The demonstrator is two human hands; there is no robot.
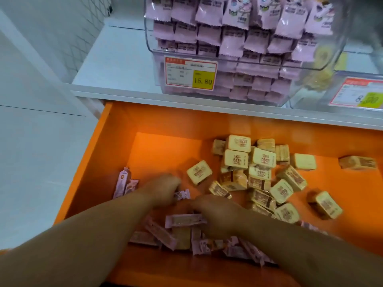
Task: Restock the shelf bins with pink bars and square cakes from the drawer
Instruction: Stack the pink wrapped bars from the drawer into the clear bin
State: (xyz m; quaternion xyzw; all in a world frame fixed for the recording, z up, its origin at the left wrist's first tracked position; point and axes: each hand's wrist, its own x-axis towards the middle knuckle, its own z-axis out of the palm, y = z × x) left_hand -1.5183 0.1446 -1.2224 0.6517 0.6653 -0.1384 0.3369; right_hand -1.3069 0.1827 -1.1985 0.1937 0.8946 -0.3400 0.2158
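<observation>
Drawer (157,125): pulled out under the white shelf (116,65); smooth glossy orange walls and floor.
Pink bars (184,220): long, flat, crinkly foil wrappers with crimped ends; heaped loose at drawer's front centre, two more propped against left wall.
Square cakes (261,175): blocky cream-and-brown packets, clear shiny film, tumbled in a pile at drawer's right half.
Left hand (165,188): knuckles up, fingers curled down over a pink bar; blurred, so grip impossible to tell.
Right hand (217,212): curled atop the bar heap; grip likewise unclear.
Shelf bin (207,52): clear rounded plastic, packed with pink pillow packs; price tag (190,73) on front.
</observation>
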